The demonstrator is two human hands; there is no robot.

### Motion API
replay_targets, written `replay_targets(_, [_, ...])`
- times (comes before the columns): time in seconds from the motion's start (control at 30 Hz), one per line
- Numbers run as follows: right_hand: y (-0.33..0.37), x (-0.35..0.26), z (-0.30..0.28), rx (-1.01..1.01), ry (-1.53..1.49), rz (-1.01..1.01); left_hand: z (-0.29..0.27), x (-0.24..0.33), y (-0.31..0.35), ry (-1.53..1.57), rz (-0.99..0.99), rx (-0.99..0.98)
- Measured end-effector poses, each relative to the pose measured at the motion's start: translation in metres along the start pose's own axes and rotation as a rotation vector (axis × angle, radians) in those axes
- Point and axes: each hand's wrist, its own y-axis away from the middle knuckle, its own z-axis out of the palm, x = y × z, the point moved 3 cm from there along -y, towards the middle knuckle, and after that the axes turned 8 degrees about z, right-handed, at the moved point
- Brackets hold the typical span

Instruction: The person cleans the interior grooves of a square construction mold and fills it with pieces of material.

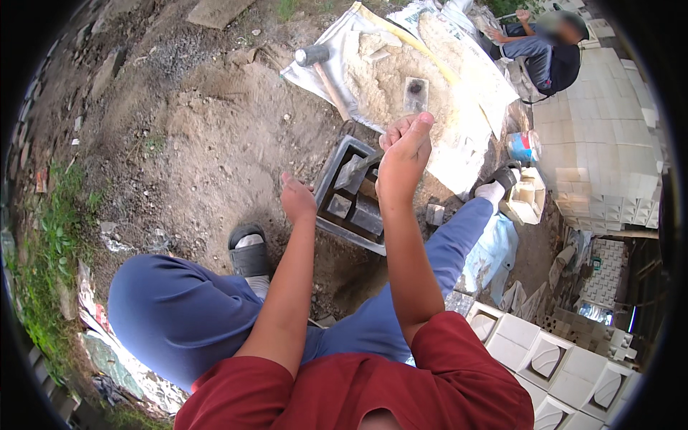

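Low between the person's spread knees, both bare forearms reach forward from dark red sleeves. The right arm bends slightly at the elbow and comes up nearly straight, and the right hand (pixel 404 149) is curled into a fist, thumb uppermost, around the handle of a trowel (pixel 350 173). The blade of this trowel slants down to the left, over the grey mould (pixel 351 238), a box with dark gaps and smaller blocks inside, set on the ground in front of the person. The left arm slants up more gently; the left hand (pixel 298 199) is beside the mould's left edge, thumb raised, its other fingers turned out of sight, so I cannot tell whether they grip the rim.

Bare brown dirt (pixel 215 158) makes up the ground, scattered with pebbles, with green grass (pixel 61 222) along the left. Beyond the mould, pale sand (pixel 376 79) lies heaped on opened white sacks (pixel 464 168), with a mallet (pixel 313 55) on their left edge. A bucket (pixel 523 146) stands to the right, near a sitting co-worker (pixel 553 61). Cream blocks (pixel 516 333) are stacked at lower right, and more form a pale wall behind the co-worker.
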Motion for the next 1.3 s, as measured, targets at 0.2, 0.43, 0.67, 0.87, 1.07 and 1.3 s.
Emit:
replay_targets(0.2, [0.019, 0.048, -0.011, -0.163, 0.001, 0.043, 0.01, 0.0, 0.0, -0.009, 0.032, -0.014])
replay_targets(0.43, [0.01, 0.073, -0.023, -0.556, 0.044, 0.023, 0.0, -0.001, -0.005, -0.009, 0.032, -0.036])
replay_targets(0.67, [-0.02, 0.093, -0.034, -0.656, 0.121, 0.246, 0.006, -0.004, -0.007, -0.013, 0.044, -0.06])
replay_targets(0.87, [0.006, 0.09, -0.021, -0.399, 0.186, 0.109, 0.006, -0.004, -0.007, 0.044, 0.049, -0.033])
replay_targets(1.07, [0.022, 0.066, -0.02, -0.344, 0.074, 0.105, -0.002, 0.004, -0.002, 0.119, 0.039, -0.034])
replay_targets(1.3, [0.028, 0.082, -0.022, -0.363, 0.113, 0.177, -0.002, -0.001, -0.002, 0.216, -0.015, -0.073])
